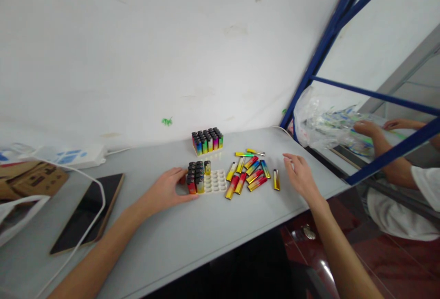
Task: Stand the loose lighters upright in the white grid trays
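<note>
A white tray (216, 181) with round sockets lies on the grey table (192, 230). Its left part holds several upright lighters (196, 176). My left hand (168, 190) rests against the tray's left side, thumb and fingers curled round the lighters at that edge. To the right of the tray lies a loose pile of colourful lighters (250, 173), with a single yellow lighter (276, 179) apart from it. My right hand (299, 173) hovers just right of that lighter, fingers spread and holding nothing. A second tray full of lighters (207, 142) stands farther back near the wall.
A dark tablet (88, 212) with a white cable (82, 175) across it lies at left, beside a cardboard box (29, 179) and a white power strip (74, 156). Behind a blue frame (388, 154) at right, another person's hands (369, 129) handle a plastic bag (316, 122).
</note>
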The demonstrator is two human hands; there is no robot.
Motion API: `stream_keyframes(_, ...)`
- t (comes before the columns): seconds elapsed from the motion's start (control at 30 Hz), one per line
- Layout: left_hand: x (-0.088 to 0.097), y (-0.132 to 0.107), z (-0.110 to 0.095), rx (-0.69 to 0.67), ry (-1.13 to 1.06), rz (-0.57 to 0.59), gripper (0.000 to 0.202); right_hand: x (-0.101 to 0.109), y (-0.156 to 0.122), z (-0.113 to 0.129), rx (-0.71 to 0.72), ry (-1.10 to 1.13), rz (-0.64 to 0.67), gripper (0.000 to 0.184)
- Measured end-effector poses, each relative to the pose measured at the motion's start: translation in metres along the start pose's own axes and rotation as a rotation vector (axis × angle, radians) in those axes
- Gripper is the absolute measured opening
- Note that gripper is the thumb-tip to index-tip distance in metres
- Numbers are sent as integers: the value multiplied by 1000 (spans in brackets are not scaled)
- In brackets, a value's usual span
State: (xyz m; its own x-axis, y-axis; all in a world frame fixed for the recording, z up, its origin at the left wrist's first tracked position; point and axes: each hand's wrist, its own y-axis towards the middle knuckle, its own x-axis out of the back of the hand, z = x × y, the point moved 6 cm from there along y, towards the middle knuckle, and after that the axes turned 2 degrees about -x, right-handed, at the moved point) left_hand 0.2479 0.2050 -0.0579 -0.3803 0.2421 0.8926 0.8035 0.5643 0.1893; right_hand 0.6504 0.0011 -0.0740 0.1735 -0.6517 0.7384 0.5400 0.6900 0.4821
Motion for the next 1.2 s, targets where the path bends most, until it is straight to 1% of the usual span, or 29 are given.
stream_keyframes(0.07,-1,0,0,-2,-3,3,55,10,2,-3,-33,-37,73,52)
stream_keyframes(0.13,-1,1,0,2,-3,3,55,13,1,-3,-71,-73,185,45)
stream_keyframes(0.2,-1,1,0,8,-3,-1,55,7,-5,-1,-94,-91,280,41)
stream_keyframes(0.27,0,1,0,5,-8,-4,55,-3,-10,5,-79,-100,318,42)
stream_keyframes(0.33,1,1,-1,1,-10,-7,55,-13,-12,10,-54,-134,307,42)
stream_keyframes(0.4,2,1,-2,-1,-13,-9,55,-19,-9,9,-79,-175,284,40)
stream_keyframes(0.5,2,1,-2,-2,-15,-5,55,-21,-2,5,-110,-155,302,35)
stream_keyframes(0.6,0,1,-2,-4,-6,2,55,-22,3,8,-64,-94,314,33)
stream_keyframes(0.77,-1,1,0,0,-9,3,55,-30,5,17,-12,-65,158,40)
stream_keyframes(0.87,0,0,0,-2,-23,4,54,-40,5,27,48,-107,105,34)
stream_keyframes(1.0,0,0,-1,-10,-18,0,54,-51,7,34,56,-175,176,34)
stream_keyframes(1.07,0,1,-2,-13,-13,2,54,-54,11,35,40,-190,219,30)
stream_keyframes(1.13,0,1,-2,-16,-17,-1,55,-56,15,35,25,-186,260,25)
stream_keyframes(1.2,0,1,-2,-21,-27,-12,54,-56,18,37,19,-132,252,23)
